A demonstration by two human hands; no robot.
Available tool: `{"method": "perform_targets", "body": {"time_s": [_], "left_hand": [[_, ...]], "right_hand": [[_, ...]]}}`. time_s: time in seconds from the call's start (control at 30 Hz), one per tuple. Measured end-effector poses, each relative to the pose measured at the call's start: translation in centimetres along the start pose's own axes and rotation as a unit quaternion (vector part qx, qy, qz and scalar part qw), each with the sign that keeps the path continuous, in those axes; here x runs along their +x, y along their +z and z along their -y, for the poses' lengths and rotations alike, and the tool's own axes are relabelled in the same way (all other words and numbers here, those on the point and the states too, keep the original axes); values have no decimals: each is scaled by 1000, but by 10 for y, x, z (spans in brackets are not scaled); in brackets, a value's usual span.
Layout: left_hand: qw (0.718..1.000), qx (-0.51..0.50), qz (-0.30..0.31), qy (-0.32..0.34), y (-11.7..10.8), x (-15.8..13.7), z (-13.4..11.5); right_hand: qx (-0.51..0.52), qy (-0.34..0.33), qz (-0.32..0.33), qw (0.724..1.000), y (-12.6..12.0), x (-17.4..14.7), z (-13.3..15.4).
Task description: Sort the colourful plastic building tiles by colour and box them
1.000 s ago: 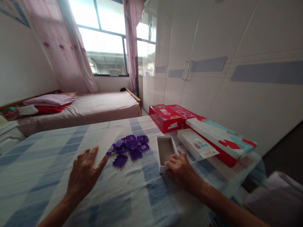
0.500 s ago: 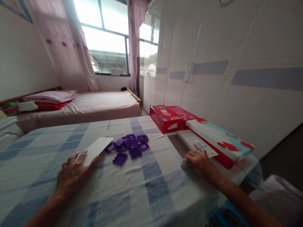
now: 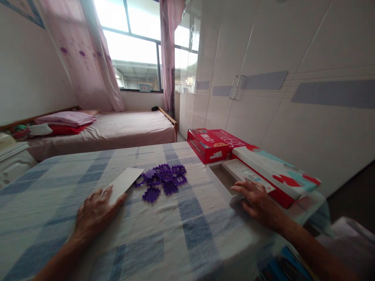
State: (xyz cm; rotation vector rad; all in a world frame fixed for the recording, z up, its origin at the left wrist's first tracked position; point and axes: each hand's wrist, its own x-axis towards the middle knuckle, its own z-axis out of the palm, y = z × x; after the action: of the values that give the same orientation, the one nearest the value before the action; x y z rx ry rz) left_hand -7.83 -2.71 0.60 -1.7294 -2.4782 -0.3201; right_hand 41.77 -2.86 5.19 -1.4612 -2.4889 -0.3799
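My left hand (image 3: 95,212) lies low over the tablecloth, its thumb and fingers closed around the near end of a flat white rectangular piece (image 3: 124,182); whether that is a card or a thin box I cannot tell. Just right of its far tip, several purple notched plastic pieces (image 3: 164,177) are heaped together. At the near end of an open white box (image 3: 218,182), my right hand (image 3: 256,201) reaches over the rim with its fingers stretched and apart. A printed white panel (image 3: 249,174) beside the box's hollow is partly covered by that hand.
Behind the white box stand a red box (image 3: 209,145) and a long white, red and blue box (image 3: 277,173). A blue-and-white checked cloth (image 3: 140,238) covers the table. Past it are a bed (image 3: 131,127) and a white wardrobe (image 3: 263,47).
My right hand has loosened at the near end of the white box, its fingers now more spread and raised. My left hand keeps the white piece; the view has shifted slightly.
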Motion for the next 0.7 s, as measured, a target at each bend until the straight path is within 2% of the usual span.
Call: {"method": "perform_targets", "body": {"time_s": [0.13, 0.33, 0.57, 0.7], "left_hand": [[1000, -13, -26, 0, 8, 5, 6], [995, -20, -87, 38, 12, 6, 10], [985, -20, -138, 99, 4, 1, -4], [974, -67, -162, 145, -1, -3, -15]], "right_hand": [[-47, 27, -67, 996, 2, -17, -18], [-79, 52, -72, 993, 24, -31, -45], [-110, 73, -89, 987, 45, -28, -50], [-99, 81, -127, 984, 40, -24, -43]]}}
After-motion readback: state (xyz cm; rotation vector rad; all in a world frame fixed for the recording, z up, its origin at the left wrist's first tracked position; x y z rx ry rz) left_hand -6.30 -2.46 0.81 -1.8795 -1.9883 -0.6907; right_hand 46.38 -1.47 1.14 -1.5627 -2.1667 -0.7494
